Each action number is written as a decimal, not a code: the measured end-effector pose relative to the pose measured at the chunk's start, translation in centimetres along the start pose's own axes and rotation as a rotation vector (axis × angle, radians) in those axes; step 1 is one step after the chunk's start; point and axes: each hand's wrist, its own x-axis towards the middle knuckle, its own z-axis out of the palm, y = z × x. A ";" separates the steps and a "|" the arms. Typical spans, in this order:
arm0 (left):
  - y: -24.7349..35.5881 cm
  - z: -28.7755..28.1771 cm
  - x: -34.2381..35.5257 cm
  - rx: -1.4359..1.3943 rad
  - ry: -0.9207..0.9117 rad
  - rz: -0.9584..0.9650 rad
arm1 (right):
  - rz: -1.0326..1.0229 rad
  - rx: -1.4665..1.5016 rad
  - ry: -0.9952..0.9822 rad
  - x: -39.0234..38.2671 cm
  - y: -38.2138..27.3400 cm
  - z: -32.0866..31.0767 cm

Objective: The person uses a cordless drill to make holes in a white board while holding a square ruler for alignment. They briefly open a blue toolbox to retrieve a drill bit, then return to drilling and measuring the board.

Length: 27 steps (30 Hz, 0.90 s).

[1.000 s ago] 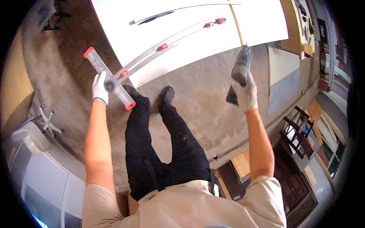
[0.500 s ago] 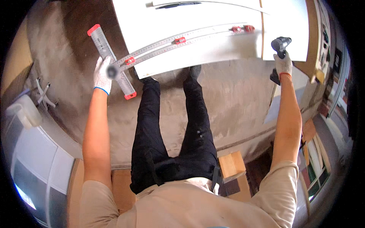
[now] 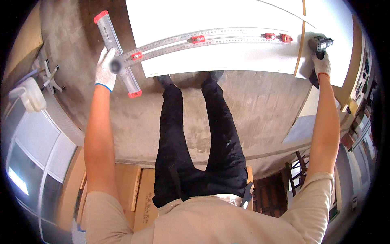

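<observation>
My left hand (image 3: 105, 70), in a white glove with a blue cuff, is closed on a large T-square (image 3: 174, 44) near its round joint. Its short crosspiece with red end caps sticks out past the board's left edge. The long slotted blade, carrying several red sliders, lies across a white board (image 3: 227, 61). On the right, my right hand (image 3: 323, 64), gloved in white with a red-orange cuff, grips a dark cordless drill (image 3: 322, 43). The drill is over the white surface beyond a brown seam; whether it touches, I cannot tell.
A thin pale strip (image 3: 280, 13) lies across the far part of the board. My legs are by its near edge. A wheeled chair base (image 3: 50, 77) stands on the floor at left. Behind me is a cardboard box (image 3: 145, 203); a shelf with tools lines the right side.
The view has shifted, with the board and both hands now higher in it and the drill farther right. A dark pen on the board has left the picture. Both grips are unchanged.
</observation>
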 end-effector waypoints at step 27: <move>-4.4 -0.4 0.6 0.683 -0.373 0.766 | -0.321 0.807 -0.521 -44.1 -37.1 7.9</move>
